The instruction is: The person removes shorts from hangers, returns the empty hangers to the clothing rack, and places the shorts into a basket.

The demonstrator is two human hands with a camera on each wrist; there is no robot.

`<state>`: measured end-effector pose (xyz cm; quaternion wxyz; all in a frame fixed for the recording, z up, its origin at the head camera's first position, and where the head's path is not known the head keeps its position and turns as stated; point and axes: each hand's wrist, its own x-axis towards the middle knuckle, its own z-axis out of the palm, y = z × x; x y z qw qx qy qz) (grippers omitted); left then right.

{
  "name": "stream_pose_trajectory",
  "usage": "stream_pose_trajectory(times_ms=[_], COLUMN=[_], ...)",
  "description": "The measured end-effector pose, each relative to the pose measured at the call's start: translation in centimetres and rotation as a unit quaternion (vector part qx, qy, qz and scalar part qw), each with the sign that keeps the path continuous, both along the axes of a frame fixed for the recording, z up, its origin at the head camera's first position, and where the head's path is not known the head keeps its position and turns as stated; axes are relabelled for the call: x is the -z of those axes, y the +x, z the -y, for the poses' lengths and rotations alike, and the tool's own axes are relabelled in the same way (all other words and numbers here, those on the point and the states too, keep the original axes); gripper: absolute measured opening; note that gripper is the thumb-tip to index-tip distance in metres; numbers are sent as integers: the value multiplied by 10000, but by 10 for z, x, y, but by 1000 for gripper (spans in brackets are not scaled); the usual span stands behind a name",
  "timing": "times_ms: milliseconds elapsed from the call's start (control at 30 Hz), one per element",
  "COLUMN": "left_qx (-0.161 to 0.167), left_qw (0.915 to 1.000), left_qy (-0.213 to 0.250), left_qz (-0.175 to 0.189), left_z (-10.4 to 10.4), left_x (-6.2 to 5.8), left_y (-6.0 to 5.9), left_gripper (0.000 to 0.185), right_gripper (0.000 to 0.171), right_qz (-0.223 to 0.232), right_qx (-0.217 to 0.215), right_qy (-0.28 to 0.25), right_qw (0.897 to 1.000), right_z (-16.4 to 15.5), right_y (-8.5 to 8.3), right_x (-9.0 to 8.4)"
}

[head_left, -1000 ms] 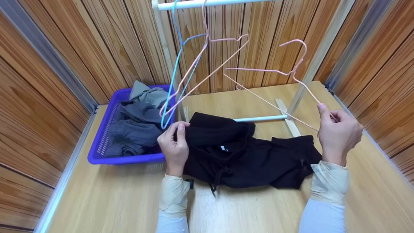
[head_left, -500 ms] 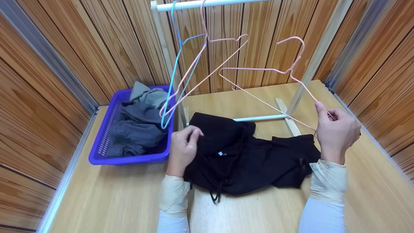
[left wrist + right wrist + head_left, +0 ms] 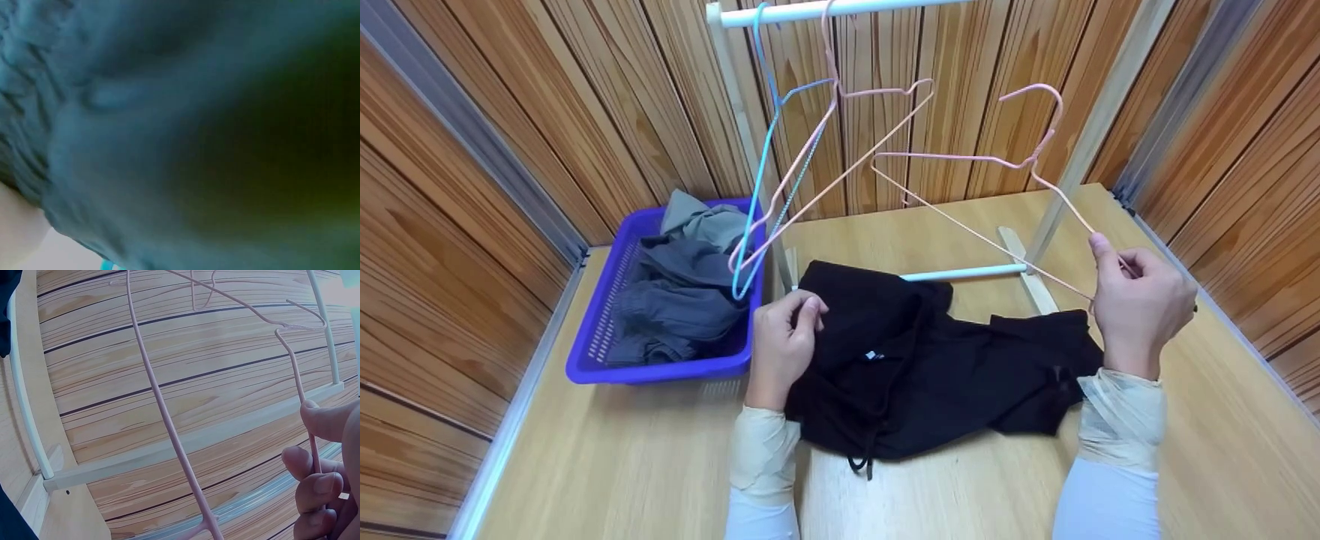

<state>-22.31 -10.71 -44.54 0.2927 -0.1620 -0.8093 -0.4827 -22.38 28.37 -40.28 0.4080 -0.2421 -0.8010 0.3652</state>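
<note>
My left hand [image 3: 786,341] pinches the left edge of a black garment [image 3: 960,375] with a drawstring and a small white label. The garment lies spread over the table, bunched at its left end. Dark fabric [image 3: 112,140] fills most of the left wrist view, close to the lens and blurred. Raised at the right, my right hand [image 3: 1144,304] grips one side of a pink wire hanger [image 3: 952,157]. In the right wrist view, thumb and fingers [image 3: 323,422] wrap that hanger's wire, its hook pointing away. The hanger stands above the garment's right part.
A purple basket [image 3: 660,370] with grey clothes [image 3: 679,300] stands on the left. From the rack's white bar [image 3: 810,10] hang a blue hanger [image 3: 769,142] and another pink hanger [image 3: 877,150]. A lower bar [image 3: 967,273] crosses behind the garment. Wood-patterned walls enclose the table [image 3: 645,465].
My left hand has moved right, away from the basket, shifting the garment's left end, and its drawstring now hangs lower. The held hanger has drifted slightly left and up.
</note>
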Motion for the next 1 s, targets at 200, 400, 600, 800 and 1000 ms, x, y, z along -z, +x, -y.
stream_pose_trajectory(times_ms=[200,400,600,800,1000], left_qx=[-121,-157,-301,-657,-1098], left_qw=[9998,9992,9983,9921,9814], left_qy=[-129,-242,-426,-1051,-1567], left_qz=[-98,-264,-252,-177,146], left_z=[-2,0,12,36,66], left_x=[-5,-14,-19,-22,-32], left_y=[3,9,11,14,12], left_gripper=[23,22,22,21,20], right_gripper=[49,51,56,60,59], right_qz=[-116,-123,-170,-207,46], right_qx=[-1,-43,-75,-29,141], right_qy=[-29,-60,-109,-104,-77], right_qw=[9999,9999,9998,9997,9999], right_z=[0,-3,-7,-7,-7], right_y=[3,2,2,2,2], right_x=[-2,-1,0,-3,-8])
